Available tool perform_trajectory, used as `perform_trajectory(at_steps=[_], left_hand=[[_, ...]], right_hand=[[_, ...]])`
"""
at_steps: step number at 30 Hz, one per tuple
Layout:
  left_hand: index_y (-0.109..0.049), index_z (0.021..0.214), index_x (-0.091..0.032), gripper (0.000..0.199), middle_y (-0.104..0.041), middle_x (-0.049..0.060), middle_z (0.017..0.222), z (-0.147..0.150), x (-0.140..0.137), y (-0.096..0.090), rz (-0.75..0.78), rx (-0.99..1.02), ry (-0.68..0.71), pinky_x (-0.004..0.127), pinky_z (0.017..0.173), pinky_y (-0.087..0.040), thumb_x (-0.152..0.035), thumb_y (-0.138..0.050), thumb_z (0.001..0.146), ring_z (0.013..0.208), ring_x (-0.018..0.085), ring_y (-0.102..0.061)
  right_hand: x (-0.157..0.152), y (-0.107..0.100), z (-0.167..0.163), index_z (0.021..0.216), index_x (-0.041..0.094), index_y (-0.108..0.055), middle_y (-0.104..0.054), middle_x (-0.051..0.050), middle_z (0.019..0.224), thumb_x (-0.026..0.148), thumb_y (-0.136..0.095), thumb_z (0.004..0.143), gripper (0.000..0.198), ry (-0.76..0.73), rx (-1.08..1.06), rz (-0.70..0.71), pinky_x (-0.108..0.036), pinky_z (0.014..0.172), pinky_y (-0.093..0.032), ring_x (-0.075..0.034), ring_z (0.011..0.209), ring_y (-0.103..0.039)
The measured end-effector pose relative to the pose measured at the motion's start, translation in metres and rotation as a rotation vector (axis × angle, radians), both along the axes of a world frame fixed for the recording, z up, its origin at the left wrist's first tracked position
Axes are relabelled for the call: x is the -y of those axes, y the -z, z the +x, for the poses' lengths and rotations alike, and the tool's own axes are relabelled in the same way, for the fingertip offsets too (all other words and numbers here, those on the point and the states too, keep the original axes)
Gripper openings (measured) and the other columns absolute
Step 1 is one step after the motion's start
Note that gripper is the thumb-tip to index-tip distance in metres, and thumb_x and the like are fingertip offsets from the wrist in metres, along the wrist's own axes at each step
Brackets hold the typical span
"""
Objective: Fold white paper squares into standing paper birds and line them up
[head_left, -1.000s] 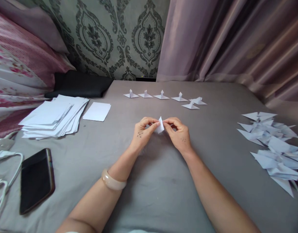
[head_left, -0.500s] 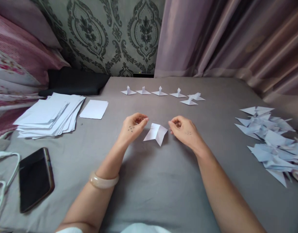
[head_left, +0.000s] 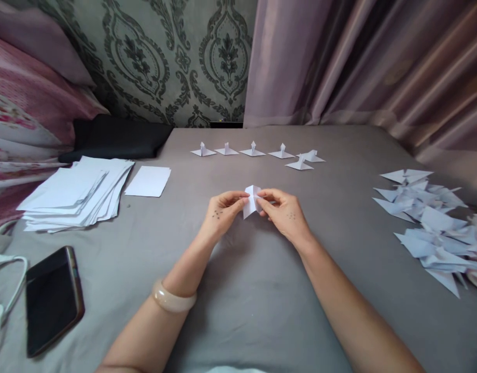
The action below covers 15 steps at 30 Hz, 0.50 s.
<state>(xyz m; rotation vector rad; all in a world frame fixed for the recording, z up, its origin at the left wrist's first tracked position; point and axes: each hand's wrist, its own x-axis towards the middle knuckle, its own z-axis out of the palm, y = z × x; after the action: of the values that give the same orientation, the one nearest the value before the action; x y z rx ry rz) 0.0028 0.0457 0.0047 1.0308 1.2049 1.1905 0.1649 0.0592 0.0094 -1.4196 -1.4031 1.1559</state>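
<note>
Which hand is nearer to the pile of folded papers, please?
Right: the right hand is left of the pile of folded papers, well apart; the left hand is farther left.

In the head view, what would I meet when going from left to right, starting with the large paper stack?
Large paper stack, smaller paper, left hand, held folded paper, right hand, heap of folded papers.
</note>
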Motion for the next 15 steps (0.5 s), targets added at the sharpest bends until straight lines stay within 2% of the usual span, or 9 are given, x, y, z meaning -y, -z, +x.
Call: perform_trajectory(at_steps=[7, 15], left_hand=[[-0.075, 0.083, -0.018, 0.021, -0.072, 0.003, 0.078, 0.014, 0.002, 0.0, 0.028, 0.121, -0.153, 0.026, 0.069, -0.047, -0.03, -0.08, 0.067, 0.07, 0.012, -0.062], [-0.075, 0.082, -0.02, 0.017, -0.071, 0.002, 0.08, 0.019, 0.001, 0.0, 0.065, 0.169, -0.156, 0.026, 0.073, -0.046, -0.029, -0.08, 0.068, 0.074, 0.012, -0.06]], right_hand=[[-0.001, 0.002, -0.006, 0.092, 0.021, -0.073, -0.073, -0.002, 0.079, 0.036, -0.069, 0.076, 0.023, 0.043, -0.142, 0.105, -0.024, 0.054, -0.049, -0.012, 0.057, -0.064], [0.001, 0.001, -0.01, 0.089, 0.023, -0.074, -0.072, -0.001, 0.081, 0.036, -0.069, 0.077, 0.018, 0.061, -0.175, 0.134, -0.023, 0.054, -0.049, -0.011, 0.058, -0.063]])
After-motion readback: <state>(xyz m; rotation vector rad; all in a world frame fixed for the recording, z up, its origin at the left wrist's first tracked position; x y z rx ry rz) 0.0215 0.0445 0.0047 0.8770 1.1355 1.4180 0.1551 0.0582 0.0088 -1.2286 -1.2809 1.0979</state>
